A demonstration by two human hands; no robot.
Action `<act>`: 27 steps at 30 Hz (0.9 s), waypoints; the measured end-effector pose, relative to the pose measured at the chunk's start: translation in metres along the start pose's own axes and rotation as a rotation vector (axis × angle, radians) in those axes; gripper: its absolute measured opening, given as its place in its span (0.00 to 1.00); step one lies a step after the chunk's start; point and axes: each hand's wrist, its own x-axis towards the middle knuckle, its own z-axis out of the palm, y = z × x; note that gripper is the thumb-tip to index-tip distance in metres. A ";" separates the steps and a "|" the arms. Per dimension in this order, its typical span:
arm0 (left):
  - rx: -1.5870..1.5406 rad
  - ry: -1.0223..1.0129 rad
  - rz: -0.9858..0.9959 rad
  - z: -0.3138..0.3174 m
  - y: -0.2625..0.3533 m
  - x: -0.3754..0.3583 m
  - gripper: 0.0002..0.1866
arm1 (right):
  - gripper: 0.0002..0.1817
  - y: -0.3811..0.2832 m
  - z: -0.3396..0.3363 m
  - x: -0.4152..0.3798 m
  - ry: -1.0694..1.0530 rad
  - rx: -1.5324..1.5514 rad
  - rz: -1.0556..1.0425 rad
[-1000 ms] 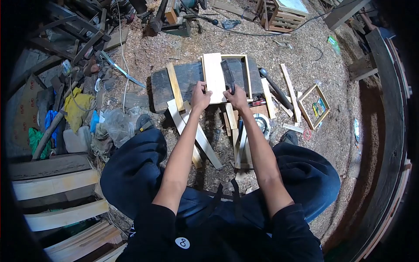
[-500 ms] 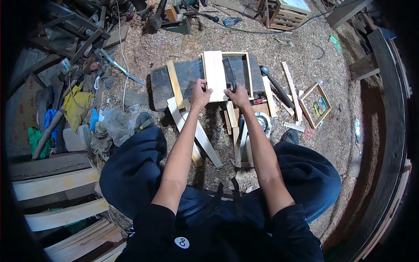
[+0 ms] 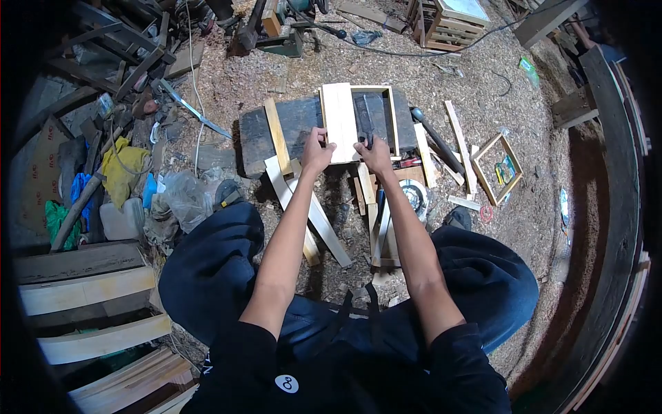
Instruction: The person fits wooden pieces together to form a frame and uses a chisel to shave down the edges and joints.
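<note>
Pale wooden slats lie lengthwise over the left part of a shallow rectangular wooden frame, on a dark wooden block. My left hand is closed on the slats' lower left edge, thumb on top. At the lower right edge, my right hand presses its thumb against the slat. Its fingers are curled around a dark tool with a long flat blade, which points away from me across the frame's opening. The tool's exact kind does not show.
Loose wood strips lean below the block. To the right are a dark pipe-like bar, a small wooden frame and a white roll. Scrap and plastic bags crowd the left; a slatted crate stands behind.
The dark blade has swung slightly, showing more of its flat face. Both hands stay at the slats' near end; the view has shifted a little.
</note>
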 end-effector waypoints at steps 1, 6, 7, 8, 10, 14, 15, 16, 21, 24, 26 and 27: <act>0.001 0.002 0.000 -0.001 0.000 0.001 0.23 | 0.17 0.000 0.002 0.002 0.007 -0.001 -0.016; -0.016 -0.013 0.040 0.000 -0.006 0.004 0.23 | 0.18 0.006 -0.003 0.006 -0.045 0.041 -0.042; -0.015 -0.012 0.036 -0.001 -0.004 0.002 0.23 | 0.18 0.006 -0.003 0.006 -0.058 0.062 -0.052; -0.007 -0.012 0.011 -0.001 -0.002 0.001 0.23 | 0.18 0.006 -0.003 0.006 -0.061 0.063 -0.051; 0.000 -0.014 -0.014 -0.003 0.004 -0.001 0.23 | 0.18 0.008 -0.004 0.007 -0.077 0.083 -0.066; -0.009 -0.025 -0.011 -0.005 0.005 -0.002 0.23 | 0.18 0.005 -0.006 0.007 -0.098 0.097 -0.043; 0.009 -0.018 -0.004 -0.006 0.008 -0.003 0.23 | 0.18 0.005 -0.007 0.007 -0.099 0.079 -0.037; 0.009 -0.018 -0.004 -0.008 0.012 -0.005 0.23 | 0.18 0.005 -0.008 0.007 -0.099 0.060 -0.032; -0.022 -0.019 -0.038 -0.007 0.014 -0.006 0.23 | 0.19 0.002 -0.006 0.005 -0.069 0.070 -0.030; -0.048 -0.037 0.017 -0.004 0.002 0.003 0.23 | 0.19 0.006 -0.008 0.012 -0.091 0.080 -0.006; -0.068 -0.030 0.005 -0.001 -0.003 0.004 0.24 | 0.20 0.014 -0.004 0.017 -0.126 0.074 0.009; -0.090 -0.023 -0.002 0.000 -0.001 0.004 0.24 | 0.20 0.008 -0.007 0.015 -0.110 0.112 0.007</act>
